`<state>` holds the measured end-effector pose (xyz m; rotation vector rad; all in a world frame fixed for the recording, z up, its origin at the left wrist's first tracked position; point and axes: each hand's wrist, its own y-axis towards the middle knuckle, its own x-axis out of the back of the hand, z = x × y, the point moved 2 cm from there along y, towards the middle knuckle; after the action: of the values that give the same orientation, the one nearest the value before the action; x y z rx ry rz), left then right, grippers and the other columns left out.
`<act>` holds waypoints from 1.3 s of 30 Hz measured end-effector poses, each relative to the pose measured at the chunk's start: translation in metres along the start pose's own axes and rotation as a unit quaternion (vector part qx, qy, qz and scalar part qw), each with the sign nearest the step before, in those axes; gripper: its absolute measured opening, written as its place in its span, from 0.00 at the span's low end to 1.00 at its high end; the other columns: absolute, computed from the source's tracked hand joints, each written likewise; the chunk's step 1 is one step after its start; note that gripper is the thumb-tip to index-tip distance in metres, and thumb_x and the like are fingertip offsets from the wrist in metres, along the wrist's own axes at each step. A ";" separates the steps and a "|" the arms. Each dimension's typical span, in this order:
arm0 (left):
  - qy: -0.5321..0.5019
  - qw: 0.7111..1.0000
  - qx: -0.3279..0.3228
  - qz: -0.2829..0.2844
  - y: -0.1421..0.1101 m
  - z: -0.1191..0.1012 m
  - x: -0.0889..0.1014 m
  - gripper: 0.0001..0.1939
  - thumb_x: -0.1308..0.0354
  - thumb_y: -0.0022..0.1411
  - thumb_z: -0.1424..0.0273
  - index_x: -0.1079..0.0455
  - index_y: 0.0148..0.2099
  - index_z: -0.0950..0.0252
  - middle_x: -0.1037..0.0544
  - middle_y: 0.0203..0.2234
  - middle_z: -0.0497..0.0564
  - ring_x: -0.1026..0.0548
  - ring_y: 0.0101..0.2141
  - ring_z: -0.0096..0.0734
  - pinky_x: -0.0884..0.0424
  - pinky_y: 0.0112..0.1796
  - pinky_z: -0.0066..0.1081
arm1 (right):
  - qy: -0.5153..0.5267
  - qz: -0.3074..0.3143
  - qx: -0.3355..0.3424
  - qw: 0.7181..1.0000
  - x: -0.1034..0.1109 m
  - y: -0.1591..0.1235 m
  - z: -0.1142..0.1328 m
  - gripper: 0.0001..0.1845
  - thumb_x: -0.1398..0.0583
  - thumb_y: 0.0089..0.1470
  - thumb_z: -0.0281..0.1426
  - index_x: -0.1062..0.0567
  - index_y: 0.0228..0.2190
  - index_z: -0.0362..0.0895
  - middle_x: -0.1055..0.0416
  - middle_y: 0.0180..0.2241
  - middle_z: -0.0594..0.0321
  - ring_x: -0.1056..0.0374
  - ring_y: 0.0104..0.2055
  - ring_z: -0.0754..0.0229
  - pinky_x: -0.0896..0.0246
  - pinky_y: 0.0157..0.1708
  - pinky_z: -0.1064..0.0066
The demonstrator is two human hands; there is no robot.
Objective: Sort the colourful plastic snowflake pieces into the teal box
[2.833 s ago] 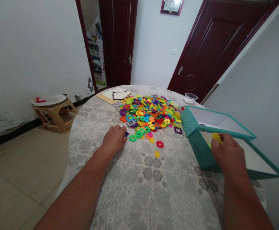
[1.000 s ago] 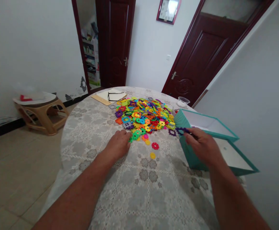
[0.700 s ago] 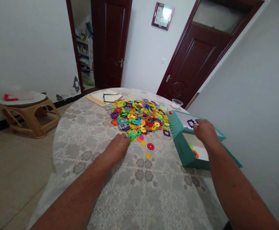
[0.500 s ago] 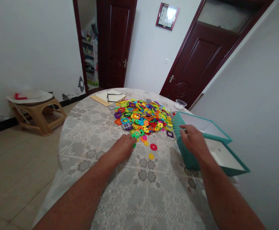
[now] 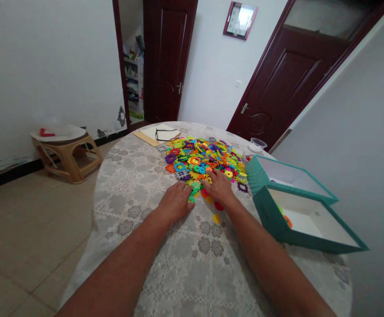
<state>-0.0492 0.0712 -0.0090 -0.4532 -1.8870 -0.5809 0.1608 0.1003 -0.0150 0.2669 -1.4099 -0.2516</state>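
Few pieces (image 5: 287, 221) show in the teal box (image 5: 269, 211) by the counter's (image 5: 187, 277) right edge; a large heap (image 5: 208, 156) remains, left hand (image 5: 177, 201) and right hand (image 5: 218, 189) touching it, grip unclear.

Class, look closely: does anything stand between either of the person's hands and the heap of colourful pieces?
Nothing visible does: the right hand is at the near edge of the heap, and the left hand is at green pieces on its near side.
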 end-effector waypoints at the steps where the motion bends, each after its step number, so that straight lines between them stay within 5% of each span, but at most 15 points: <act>1: -0.003 1.000 -0.002 0.001 0.001 0.000 0.000 0.25 0.36 0.64 0.63 0.31 0.61 0.64 0.26 0.57 0.62 0.31 0.59 0.51 0.35 0.61 0.46 | -0.007 0.003 -0.009 1.000 -0.004 0.001 0.003 0.29 0.42 0.67 0.48 0.27 0.63 0.48 0.38 0.67 0.45 0.45 0.68 0.36 0.48 0.64 0.42; 4: -0.013 1.000 -0.014 -0.001 0.003 0.003 -0.002 0.28 0.35 0.63 0.63 0.33 0.63 0.64 0.27 0.59 0.63 0.31 0.61 0.51 0.36 0.62 0.46 | -0.005 0.006 0.007 1.000 -0.012 -0.005 0.011 0.29 0.42 0.67 0.49 0.26 0.62 0.48 0.41 0.69 0.46 0.49 0.70 0.33 0.51 0.65 0.39; 8: -0.025 0.999 -0.041 0.004 0.003 0.009 -0.003 0.27 0.32 0.61 0.63 0.32 0.60 0.63 0.25 0.58 0.61 0.30 0.60 0.51 0.35 0.61 0.44 | 0.028 0.016 0.103 0.994 -0.011 -0.020 0.011 0.27 0.42 0.67 0.46 0.24 0.58 0.44 0.30 0.60 0.47 0.43 0.66 0.41 0.51 0.68 0.48; 12: -0.046 0.995 -0.076 0.039 -0.002 0.006 0.002 0.23 0.33 0.61 0.66 0.30 0.57 0.62 0.24 0.55 0.59 0.27 0.57 0.48 0.32 0.57 0.41 | 0.057 0.030 0.160 0.985 0.005 -0.040 -0.001 0.24 0.40 0.66 0.43 0.23 0.55 0.42 0.28 0.55 0.46 0.38 0.61 0.44 0.45 0.65 0.51; 20: -0.092 0.977 -0.167 0.100 -0.011 -0.019 0.011 0.16 0.36 0.62 0.70 0.26 0.53 0.59 0.20 0.51 0.54 0.25 0.53 0.45 0.33 0.56 0.40 | 0.118 0.077 0.166 0.976 0.050 -0.101 -0.018 0.20 0.34 0.61 0.39 0.23 0.51 0.44 0.27 0.51 0.50 0.34 0.56 0.45 0.40 0.59 0.51; 27: -0.060 0.983 -0.145 0.098 -0.009 -0.033 0.012 0.21 0.31 0.61 0.61 0.26 0.55 0.58 0.22 0.50 0.57 0.27 0.52 0.50 0.32 0.52 0.43 | 0.256 0.035 0.086 0.962 0.053 -0.112 -0.031 0.11 0.35 0.60 0.34 0.20 0.44 0.47 0.21 0.45 0.56 0.29 0.50 0.50 0.35 0.54 0.56; 32: -0.054 0.985 -0.140 0.090 -0.003 -0.029 0.006 0.11 0.38 0.65 0.68 0.26 0.50 0.60 0.22 0.46 0.57 0.27 0.49 0.47 0.33 0.51 0.41 | 0.356 0.056 -0.008 0.933 0.051 -0.109 -0.043 0.14 0.39 0.63 0.39 0.18 0.42 0.45 0.20 0.41 0.58 0.26 0.43 0.54 0.31 0.46 0.62; 39: -0.065 0.986 -0.143 0.053 -0.004 -0.021 0.004 0.14 0.43 0.64 0.73 0.27 0.52 0.61 0.24 0.48 0.56 0.29 0.51 0.43 0.33 0.53 0.39 | 0.437 0.033 -0.122 0.891 0.049 -0.108 -0.059 0.20 0.36 0.60 0.48 0.18 0.38 0.43 0.20 0.33 0.59 0.27 0.34 0.55 0.32 0.34 0.65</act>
<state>-0.0370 0.0553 0.0006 -0.7900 -1.8948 -0.7696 0.2250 -0.0158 -0.0133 0.0941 -0.4820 -0.2088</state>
